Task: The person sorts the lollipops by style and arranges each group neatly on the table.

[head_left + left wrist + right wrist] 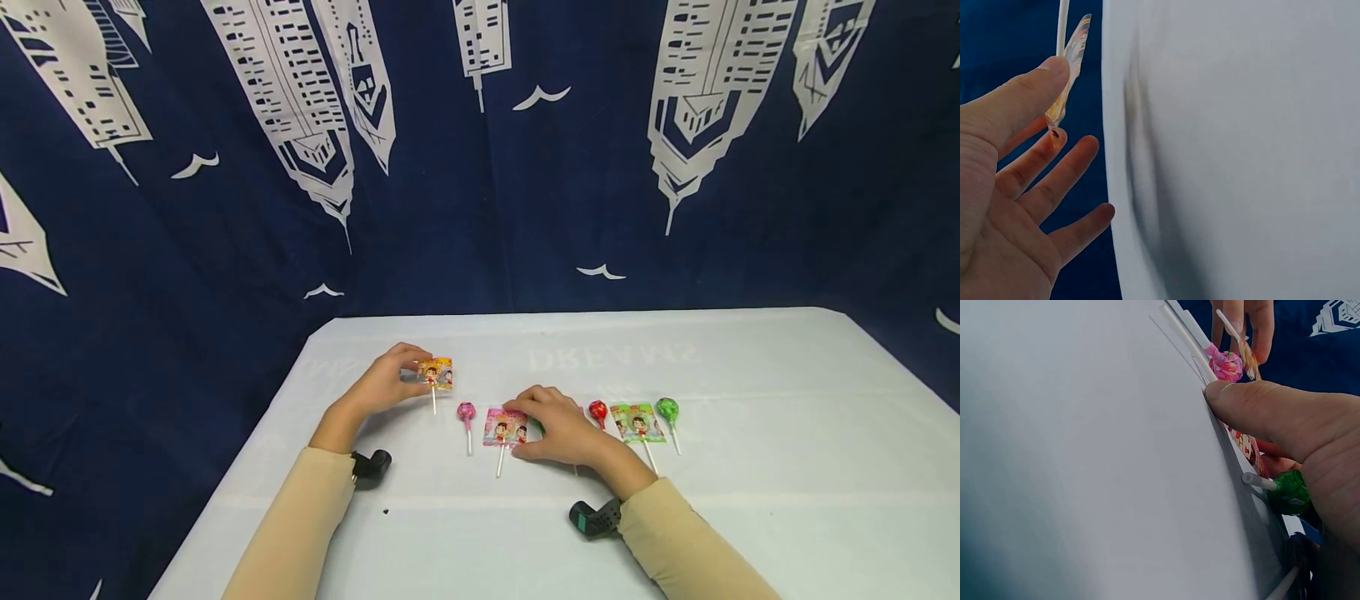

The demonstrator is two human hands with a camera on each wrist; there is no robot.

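Observation:
My left hand (pixel 384 385) pinches a flat lollipop in an orange wrapper (pixel 444 373) at its left side, the white stick pointing down. In the left wrist view, the thumb presses on the wrapper (pixel 1076 53) and the other fingers spread apart. My right hand (pixel 561 427) grips a flat lollipop in a pink wrapper (pixel 497 427), with fingers at its top edge and thumb at its bottom. A round pink lollipop (pixel 467 412) lies between the two flat ones. Partly hidden under my right hand is a round green lollipop (pixel 1291 492).
Right of my right hand lie a round red lollipop (pixel 597 411), a flat one in a green wrapper (pixel 637 423) and another round green lollipop (pixel 667 409). All rest on a white-covered table (pixel 787 500), a dark blue patterned cloth (pixel 480 208) behind it.

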